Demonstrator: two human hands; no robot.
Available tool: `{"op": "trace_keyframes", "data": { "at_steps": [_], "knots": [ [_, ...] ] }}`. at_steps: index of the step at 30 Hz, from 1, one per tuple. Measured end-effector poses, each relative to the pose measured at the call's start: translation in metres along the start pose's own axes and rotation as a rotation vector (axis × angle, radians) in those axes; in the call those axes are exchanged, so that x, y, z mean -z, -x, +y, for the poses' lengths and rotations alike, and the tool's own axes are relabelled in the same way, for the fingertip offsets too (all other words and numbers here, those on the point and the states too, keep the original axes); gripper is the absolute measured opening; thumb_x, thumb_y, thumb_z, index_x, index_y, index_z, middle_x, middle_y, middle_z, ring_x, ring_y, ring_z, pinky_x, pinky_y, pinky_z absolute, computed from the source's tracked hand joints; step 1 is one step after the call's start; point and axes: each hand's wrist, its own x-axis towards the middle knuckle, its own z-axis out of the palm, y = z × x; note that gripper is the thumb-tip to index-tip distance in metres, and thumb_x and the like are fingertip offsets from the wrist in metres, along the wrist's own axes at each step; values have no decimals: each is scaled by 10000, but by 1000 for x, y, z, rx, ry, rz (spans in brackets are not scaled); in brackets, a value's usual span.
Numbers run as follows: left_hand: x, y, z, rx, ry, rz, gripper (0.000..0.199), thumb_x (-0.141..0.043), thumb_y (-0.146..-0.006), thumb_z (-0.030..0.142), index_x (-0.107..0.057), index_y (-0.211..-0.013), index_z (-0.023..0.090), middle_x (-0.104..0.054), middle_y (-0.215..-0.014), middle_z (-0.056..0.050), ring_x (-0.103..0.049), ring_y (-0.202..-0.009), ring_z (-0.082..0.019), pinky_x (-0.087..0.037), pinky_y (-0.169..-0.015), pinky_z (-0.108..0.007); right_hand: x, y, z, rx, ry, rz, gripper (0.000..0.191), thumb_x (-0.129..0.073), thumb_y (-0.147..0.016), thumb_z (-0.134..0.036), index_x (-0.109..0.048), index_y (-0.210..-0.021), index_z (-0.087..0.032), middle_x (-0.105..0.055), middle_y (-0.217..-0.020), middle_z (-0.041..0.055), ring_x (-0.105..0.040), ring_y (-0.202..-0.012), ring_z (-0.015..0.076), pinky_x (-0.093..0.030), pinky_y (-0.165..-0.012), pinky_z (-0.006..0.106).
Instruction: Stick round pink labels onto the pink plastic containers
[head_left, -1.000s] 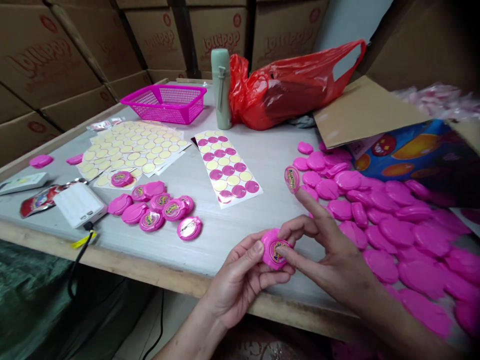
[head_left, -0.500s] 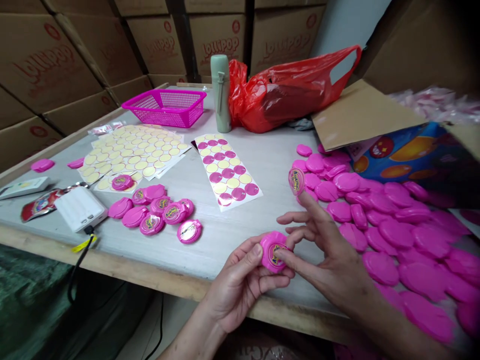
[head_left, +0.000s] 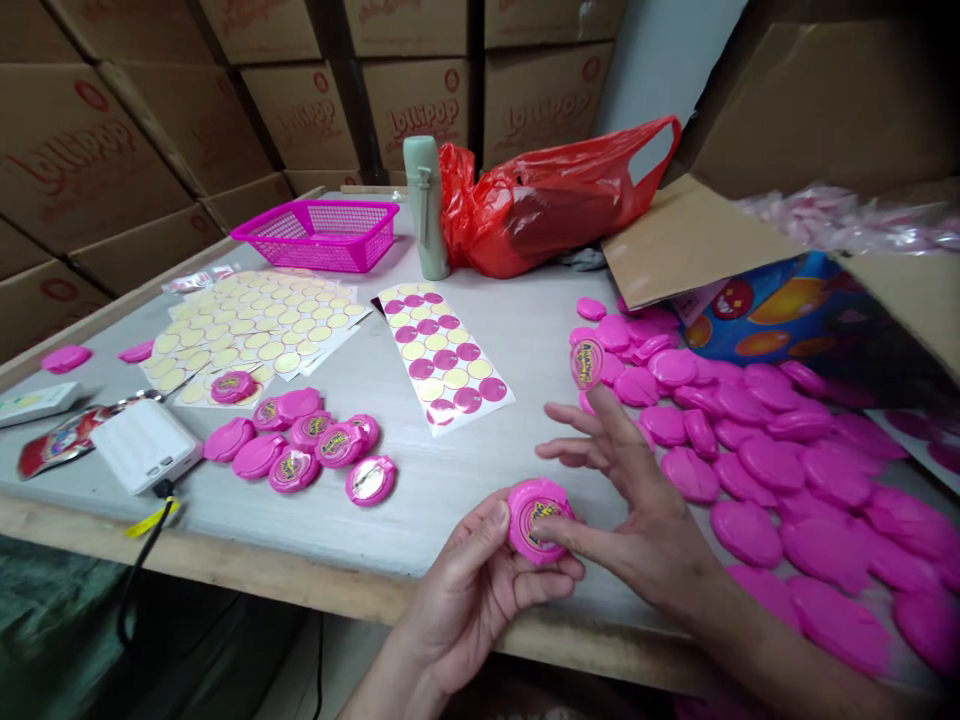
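Note:
My left hand (head_left: pixel 474 592) is closed around the edge of a round pink plastic case (head_left: pixel 531 498), its labelled face turned up. My right hand (head_left: pixel 641 515) has its fingers spread, with the thumb pressing on the round label of that case. On the tip of its raised index finger clings a round printed sticker (head_left: pixel 586 362). Beyond the hands lies a sticker sheet (head_left: pixel 455 379), with magenta and pale yellow circles. To the left is a group of pink cases (head_left: pixel 259 455), several bearing labels. A large heap of plain pink cases (head_left: pixel 780 465) covers the right side.
A white power bank (head_left: pixel 146 445) with a black cable sits at the left front. Overlapping sticker sheets (head_left: pixel 251 325), a magenta basket (head_left: pixel 247 231), a green flask (head_left: pixel 424 205) and a red plastic bag (head_left: pixel 555 200) lie farther back. An open carton (head_left: pixel 697 240) stands at right.
The right middle and ring fingers have straightened away from the case, while the thumb stays on its label. The view has shifted slightly; the sticker remains on the index fingertip.

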Motion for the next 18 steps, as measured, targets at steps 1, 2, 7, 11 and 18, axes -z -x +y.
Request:
{"op": "trace_keyframes", "data": {
  "at_steps": [1,2,7,11,18],
  "knots": [
    [1,0,0,3,9,-6,331,-563,-982,305,-678,-1210,94,-760,-965,-122,-770,-863,-225,-626,-793,-286,-1,-1,1,-22,-47,-11,1062,-824,-800,-234,-155,-1573,-520,-524,-1477,58,-693,-1084,230,-557,-964,474],
    [1,0,0,9,15,-11,334,-554,-987,313,-678,-1203,91,-758,-961,-124,-770,-863,-226,-626,-791,-286,-1,-1,1,-40,-86,-18,1057,-824,-800,-230,-162,-1575,-511,-571,-1422,58,-711,-1024,214,-569,-941,460],
    [1,0,-1,-2,1,-6,356,-580,-972,338,-652,-1237,111,-747,-993,-123,-768,-859,-220,-623,-786,-281,-3,1,0,-116,-153,-34,1042,-830,-783,-210,-208,-1583,-452,-701,-1194,19,-710,-973,196,-563,-941,437],
    [-1,1,-1,-11,-104,31,336,-576,-973,321,-649,-1217,103,-730,-934,-111,-760,-846,-212,-621,-778,-285,0,-3,-4,-284,-257,-71,1014,-832,-779,-230,-240,-1585,-398,-733,-929,-40,-707,-885,170,-565,-908,378],
    [-5,0,-2,-12,-127,98,392,-622,-947,331,-607,-1270,111,-729,-1125,-182,-758,-942,-256,-608,-834,-312,0,-18,11,-490,-465,47,810,-619,-927,-526,-277,-1587,-206,-735,-772,8,-718,-708,183,-588,-717,346]
  ]
}}
